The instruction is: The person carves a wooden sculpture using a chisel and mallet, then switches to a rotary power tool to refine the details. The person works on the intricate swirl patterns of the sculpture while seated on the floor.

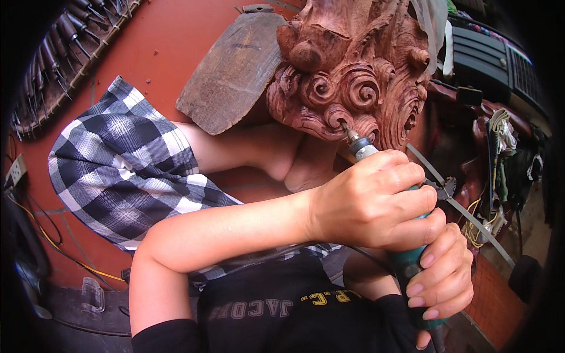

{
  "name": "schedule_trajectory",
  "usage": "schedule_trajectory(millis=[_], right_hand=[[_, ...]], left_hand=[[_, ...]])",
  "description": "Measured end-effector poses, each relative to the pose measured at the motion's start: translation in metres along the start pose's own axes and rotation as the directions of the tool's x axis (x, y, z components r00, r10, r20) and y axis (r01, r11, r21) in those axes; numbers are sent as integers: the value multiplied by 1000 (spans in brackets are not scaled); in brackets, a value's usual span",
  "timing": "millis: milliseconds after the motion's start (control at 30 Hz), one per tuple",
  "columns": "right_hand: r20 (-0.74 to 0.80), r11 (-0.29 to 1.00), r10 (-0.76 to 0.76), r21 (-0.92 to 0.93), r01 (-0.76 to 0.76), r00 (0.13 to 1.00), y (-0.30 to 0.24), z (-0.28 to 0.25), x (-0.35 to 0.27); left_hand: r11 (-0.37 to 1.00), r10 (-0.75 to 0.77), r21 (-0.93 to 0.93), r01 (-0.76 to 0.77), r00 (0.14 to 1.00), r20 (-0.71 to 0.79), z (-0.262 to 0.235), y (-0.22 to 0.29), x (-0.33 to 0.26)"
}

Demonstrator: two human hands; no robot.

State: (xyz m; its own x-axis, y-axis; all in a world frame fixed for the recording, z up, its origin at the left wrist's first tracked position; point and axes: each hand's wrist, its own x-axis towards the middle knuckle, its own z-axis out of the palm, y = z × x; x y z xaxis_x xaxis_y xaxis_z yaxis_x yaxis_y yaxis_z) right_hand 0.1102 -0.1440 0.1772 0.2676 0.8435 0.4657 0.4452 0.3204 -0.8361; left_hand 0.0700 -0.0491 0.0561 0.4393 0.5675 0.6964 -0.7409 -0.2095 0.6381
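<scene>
we are gripping a teal rotary tool with both hands. our left hand is closing fully around its upper body, just behind the metal collar, and our right hand is wrapping the lower end, fingers curled tight. the tool's thin bit is touching a reddish wooden carving at a scroll on its lower edge. the carving is resting above our bent knee, beside a flat dark wooden board. a checked cloth is covering our thigh. a rack of chisels is lying on the red floor at upper left. a yellow cable is trailing at left; where it ends is probably out of view.
</scene>
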Motion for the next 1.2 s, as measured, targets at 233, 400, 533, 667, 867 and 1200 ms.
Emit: schedule_trajectory(millis=[233, 400, 533, 667, 867, 1200], right_hand=[[55, 995, 100, -36, -98, 993, -11, -10, -1], [37, 988, 140, -71, -138, 989, -15, -5, 4], [-172, 991, -6, -132, -17, 985, 0, 24, -2], [2, 1000, -17, -18, 17, 1000, -1, 5, -9], [4, 1000, -8, 10, 8, 1000, -1, 8, -19], [-224, 991, -131, -52, 123, 966, 7, 35, -33]], left_hand=[[1000, -4, 31, 6, 999, -51, 2, 0, 4], [1000, -2, 14, 2, 999, -51, -1, 0, 5], [1000, 6, 1, -6, 1000, -22, 1, -1, -1], [1000, 5, -18, -5, 1000, 5, -2, 2, -5], [999, 29, -44, -28, 1000, 12, -3, 2, -9], [999, 25, -37, -22, 996, 87, -11, 3, -16]])
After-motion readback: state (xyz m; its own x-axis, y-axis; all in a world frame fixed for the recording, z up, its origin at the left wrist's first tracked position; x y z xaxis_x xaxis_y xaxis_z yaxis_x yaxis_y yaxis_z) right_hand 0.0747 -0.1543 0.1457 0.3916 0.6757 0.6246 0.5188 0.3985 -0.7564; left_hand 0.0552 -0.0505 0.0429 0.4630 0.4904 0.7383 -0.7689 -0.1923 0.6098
